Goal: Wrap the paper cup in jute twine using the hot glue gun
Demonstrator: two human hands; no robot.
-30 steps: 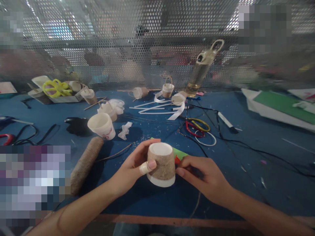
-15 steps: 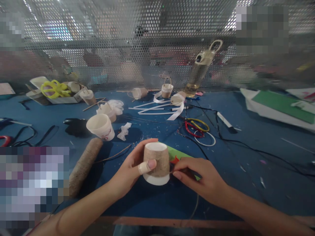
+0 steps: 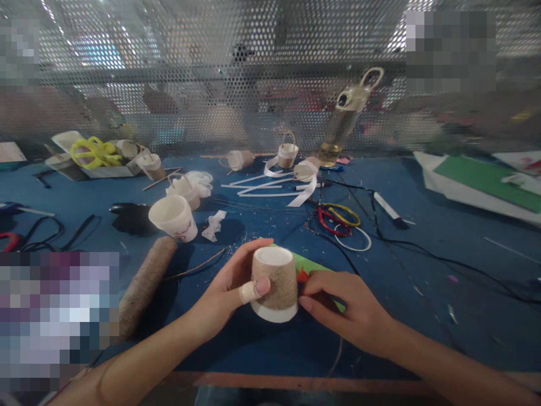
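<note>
Your left hand [image 3: 236,285], before a grey perforated-metal screen [image 3: 190,84] backing the flat blue bench [image 3: 422,237], clamps an upturned twine-wrapped white cup [image 3: 279,285] near the bench's front edge; your right hand [image 3: 349,304] is beside it, grip unclear.

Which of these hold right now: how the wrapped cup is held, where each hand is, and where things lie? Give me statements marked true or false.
1. The left hand grips the twine-wrapped cup. True.
2. That cup's open mouth faces up. False: its white base is uppermost.
3. A pale wrap circles the left thumb. True.
4. The right hand is far from the cup. False: its fingertips are close at the cup's side.
5. The brown roll lies left of the cup. True.
</note>
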